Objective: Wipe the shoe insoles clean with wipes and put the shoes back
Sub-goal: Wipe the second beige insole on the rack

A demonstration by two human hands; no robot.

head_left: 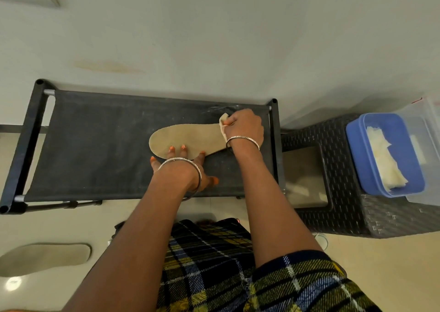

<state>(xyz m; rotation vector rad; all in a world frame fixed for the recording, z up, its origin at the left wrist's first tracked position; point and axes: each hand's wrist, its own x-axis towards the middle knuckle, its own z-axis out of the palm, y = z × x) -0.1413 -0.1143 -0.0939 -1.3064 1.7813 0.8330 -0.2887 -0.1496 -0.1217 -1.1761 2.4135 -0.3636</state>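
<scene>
A tan insole (188, 138) lies flat on the black fabric top of a shoe rack (95, 145). My left hand (183, 166) presses on the insole's near edge with spread, straight fingers. My right hand (245, 127) grips a crumpled pale wipe (223, 121) and holds it against the insole's right end. A second insole (45, 258) lies on the floor at the lower left. No shoes are in view.
A blue tub (357, 154) holding several white wipes stands on a dark wicker stool (345, 216) to the right of the rack, beside a clear lid or box (428, 121). The wall runs behind the rack. Tiled floor lies in front.
</scene>
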